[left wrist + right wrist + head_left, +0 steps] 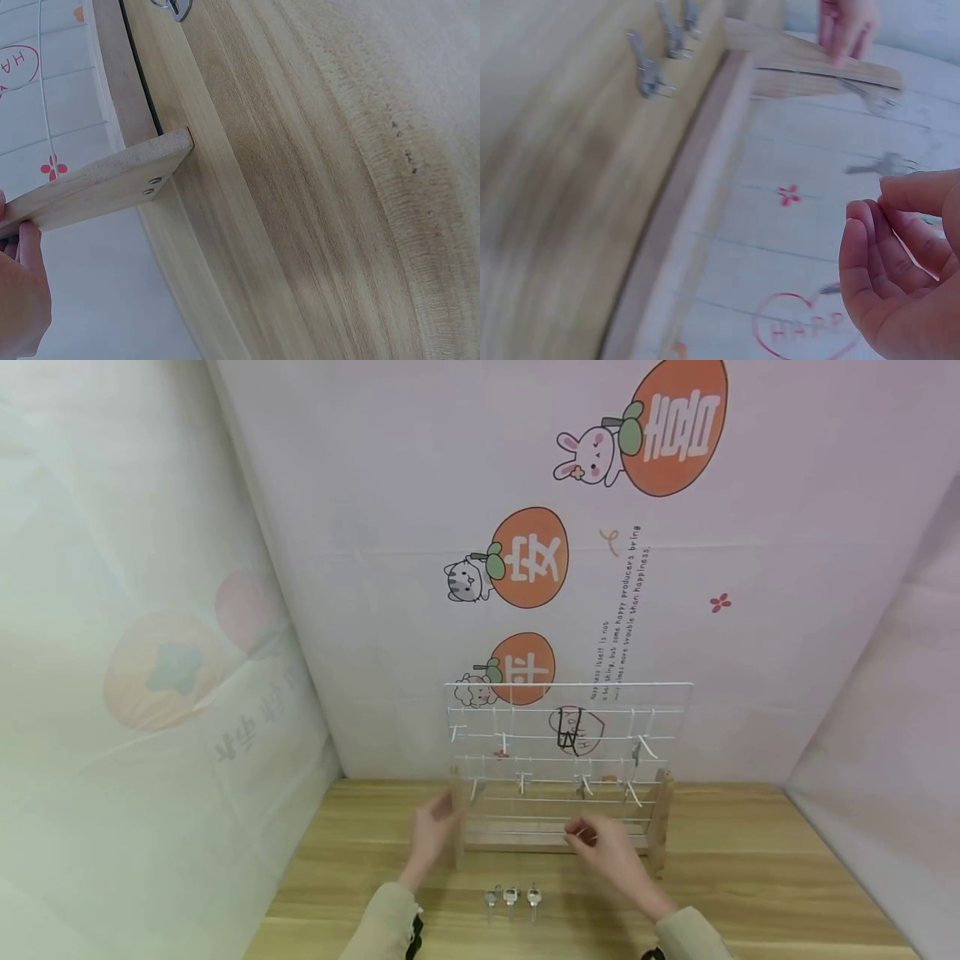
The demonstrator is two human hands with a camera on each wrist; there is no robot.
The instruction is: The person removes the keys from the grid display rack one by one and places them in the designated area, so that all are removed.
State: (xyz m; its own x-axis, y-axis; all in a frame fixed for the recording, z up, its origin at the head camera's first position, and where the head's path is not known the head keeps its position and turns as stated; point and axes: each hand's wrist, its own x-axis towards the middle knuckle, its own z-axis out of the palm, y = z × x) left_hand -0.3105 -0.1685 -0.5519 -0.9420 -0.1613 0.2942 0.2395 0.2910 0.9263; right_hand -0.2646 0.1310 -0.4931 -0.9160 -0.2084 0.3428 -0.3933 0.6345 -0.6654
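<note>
A wire display rack (562, 833) with wooden side posts stands on the table. My left hand (435, 827) is at its left end. In the left wrist view, the thumb lies on the edge of the wooden post (97, 180) with fingers curled behind it. My right hand (603, 847) hovers before the rack's lower wires, fingers loosely curled and the thumb tip meeting the index finger; no object shows between them. Past those fingertips, a key (889, 163) hangs on the rack. Another key (874, 97) hangs nearer the left post.
Three keys (512, 897) with small rings lie in a row on the wooden table (750, 860) in front of the rack. Several white hooks (645, 747) project from the wires. Printed cloth walls (375, 610) stand behind and on both sides.
</note>
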